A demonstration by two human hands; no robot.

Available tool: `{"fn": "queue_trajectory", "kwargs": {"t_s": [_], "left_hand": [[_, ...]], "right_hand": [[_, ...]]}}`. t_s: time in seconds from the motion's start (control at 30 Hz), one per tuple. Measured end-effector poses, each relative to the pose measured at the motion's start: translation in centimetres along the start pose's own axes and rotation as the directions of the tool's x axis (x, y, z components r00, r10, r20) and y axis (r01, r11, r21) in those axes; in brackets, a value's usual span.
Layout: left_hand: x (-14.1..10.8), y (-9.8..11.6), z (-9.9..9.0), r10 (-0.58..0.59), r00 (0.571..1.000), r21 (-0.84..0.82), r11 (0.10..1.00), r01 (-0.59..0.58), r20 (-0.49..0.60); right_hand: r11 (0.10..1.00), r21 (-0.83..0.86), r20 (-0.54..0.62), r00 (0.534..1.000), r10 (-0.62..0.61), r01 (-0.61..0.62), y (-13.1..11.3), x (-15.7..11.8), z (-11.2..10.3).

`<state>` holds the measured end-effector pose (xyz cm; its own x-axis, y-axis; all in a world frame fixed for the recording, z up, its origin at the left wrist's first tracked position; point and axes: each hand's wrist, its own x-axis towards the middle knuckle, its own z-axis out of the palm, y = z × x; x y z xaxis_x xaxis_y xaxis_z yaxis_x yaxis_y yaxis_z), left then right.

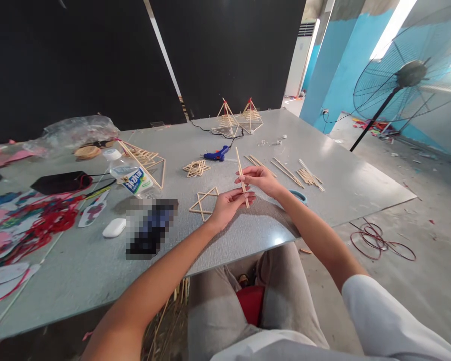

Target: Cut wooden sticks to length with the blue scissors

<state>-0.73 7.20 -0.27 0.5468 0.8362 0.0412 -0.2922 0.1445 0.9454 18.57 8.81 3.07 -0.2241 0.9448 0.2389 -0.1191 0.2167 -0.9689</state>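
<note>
Two hands, left (225,204) & right (258,179), fingers of both pinched on thin wooden stick (242,176), forearms over table edge (361,208).

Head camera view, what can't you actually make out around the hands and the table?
- Pixelated object on the table, head view: blurred out, identity unreadable.
- Bottle label: print too small to read.
- Stick: lower end hidden by left hand and right hand fingers.
- Blue ring: partly behind the right forearm.

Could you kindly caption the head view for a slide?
Both hands, left hand and right hand, hold a wooden stick above a stick star.
</note>
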Motion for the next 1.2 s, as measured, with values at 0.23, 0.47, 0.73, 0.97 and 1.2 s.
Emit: {"fn": "queue_trajectory", "kwargs": {"t_s": [0.23,0.47,0.73,0.97,1.2], "left_hand": [[-0.2,0.5,0.2,-0.037,0.999,0.004,0.999,0.037,0.016],[-0.4,0.6,0.3,-0.087,0.996,-0.014,0.996,0.087,0.009],[-0.2,0.8,0.1,-0.129,0.992,-0.051,0.990,0.129,-0.005],[0.0,1.1,0.0,-0.173,0.985,-0.078,0.982,0.171,-0.020],[0.2,1.2,-0.1,-0.181,0.983,-0.110,0.978,0.177,-0.033]], "right_hand": [[1.000,0.017,-0.026,0.999,0.023,-0.023,0.2,0.2,0.1],[0.968,0.240,-0.358,0.933,0.017,0.075,0.3,1.2,-1.6],[0.959,0.230,-0.604,0.797,0.007,0.165,0.7,1.7,-4.6],[0.980,0.025,-0.557,0.817,-0.150,0.197,1.6,1.8,-3.4],[0.689,-0.632,-0.142,0.821,-0.553,0.355,1.9,0.6,-1.3]]}}
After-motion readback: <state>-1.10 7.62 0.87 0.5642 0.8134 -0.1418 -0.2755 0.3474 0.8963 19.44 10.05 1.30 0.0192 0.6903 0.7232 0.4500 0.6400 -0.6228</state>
